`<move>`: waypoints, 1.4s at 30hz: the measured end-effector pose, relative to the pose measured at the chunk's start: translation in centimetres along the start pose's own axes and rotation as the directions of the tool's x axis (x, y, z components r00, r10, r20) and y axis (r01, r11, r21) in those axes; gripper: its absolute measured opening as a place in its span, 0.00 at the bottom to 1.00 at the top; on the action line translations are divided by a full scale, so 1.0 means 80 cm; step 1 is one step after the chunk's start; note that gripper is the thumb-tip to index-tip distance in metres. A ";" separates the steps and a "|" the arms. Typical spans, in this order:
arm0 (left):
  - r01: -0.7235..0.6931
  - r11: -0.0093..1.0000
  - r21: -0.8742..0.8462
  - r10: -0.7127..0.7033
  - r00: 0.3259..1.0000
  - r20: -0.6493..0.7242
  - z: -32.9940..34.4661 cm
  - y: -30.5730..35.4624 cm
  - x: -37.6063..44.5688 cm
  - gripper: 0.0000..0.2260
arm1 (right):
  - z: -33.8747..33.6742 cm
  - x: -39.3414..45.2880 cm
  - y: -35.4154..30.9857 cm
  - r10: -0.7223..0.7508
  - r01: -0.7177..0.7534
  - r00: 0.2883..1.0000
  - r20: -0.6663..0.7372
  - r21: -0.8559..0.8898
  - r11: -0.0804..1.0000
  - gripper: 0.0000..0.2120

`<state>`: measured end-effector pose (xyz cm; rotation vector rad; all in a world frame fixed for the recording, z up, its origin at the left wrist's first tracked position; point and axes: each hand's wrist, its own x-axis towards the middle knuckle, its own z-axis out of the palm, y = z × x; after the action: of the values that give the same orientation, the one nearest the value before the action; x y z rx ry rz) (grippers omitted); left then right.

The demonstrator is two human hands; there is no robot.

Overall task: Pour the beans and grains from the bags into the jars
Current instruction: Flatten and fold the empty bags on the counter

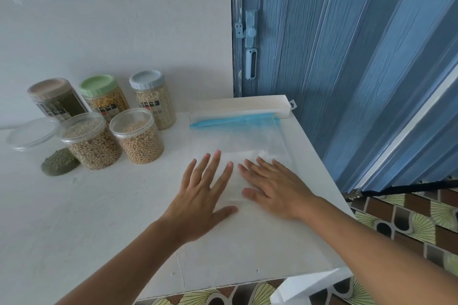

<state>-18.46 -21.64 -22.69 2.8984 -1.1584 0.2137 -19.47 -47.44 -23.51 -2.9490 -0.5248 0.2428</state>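
An empty clear plastic bag (pixel 257 141) with a blue zip strip lies flat on the white table (pixel 74 218). My left hand (pixel 200 195) and my right hand (pixel 275 186) lie flat on its near part, fingers straight and spread. To the left stand two open clear jars, one of pale grains (pixel 93 142) and one of yellow beans (pixel 140 138). Behind them are three lidded jars: brown lid (pixel 55 99), green lid (pixel 105 96), grey-blue lid (pixel 153 99). A small bag of green beans (pixel 60 162) rests at the front left.
A clear loose lid (pixel 31 134) lies at the far left. A long white box (pixel 241 106) sits behind the bag against the wall. A blue folding door (pixel 334 44) stands right of the table; the table's right and near edges drop to a patterned floor (pixel 409 218).
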 end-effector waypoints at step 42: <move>0.403 0.813 -0.421 -0.067 0.783 0.619 -0.135 -0.071 0.034 0.18 | -0.139 -0.022 0.007 0.021 -0.118 0.969 0.246 0.387 0.914 0.20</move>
<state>-13.91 -18.70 -11.39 2.5815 -0.6702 -0.9216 -18.93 -49.77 -12.51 -2.5525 -0.3436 0.6369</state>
